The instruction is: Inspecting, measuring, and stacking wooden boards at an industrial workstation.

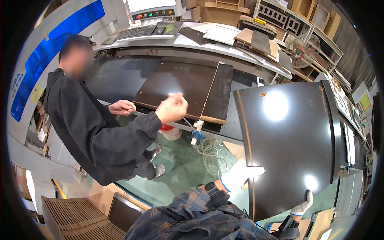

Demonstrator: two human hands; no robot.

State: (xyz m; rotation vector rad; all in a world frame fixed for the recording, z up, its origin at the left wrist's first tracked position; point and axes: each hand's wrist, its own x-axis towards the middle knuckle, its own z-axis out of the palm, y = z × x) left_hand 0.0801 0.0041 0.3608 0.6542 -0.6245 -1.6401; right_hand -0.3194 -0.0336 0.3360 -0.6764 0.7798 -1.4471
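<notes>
A large dark brown board (292,140) with a glossy face is before me on the right, and two bright reflections show on it. My left hand (242,175), in a white glove, grips its left edge with the thumb on top. At the near right corner my right hand (303,204), also gloved in white, is closed round the near edge; the fingers beneath are hidden. Across from me, a co-worker's bare hands hover by another dark board (176,84) on the machine table (233,128). A narrow dark board (219,90) lies beside that one.
The co-worker in a dark jacket (88,116) stands at the left. Under the table edge are a blue-and-white air gun (196,135), a coiled hose (214,156) and a white bucket (171,133). Ribbed stacked boards (74,216) stand at lower left; a fan (304,50) is at the back right.
</notes>
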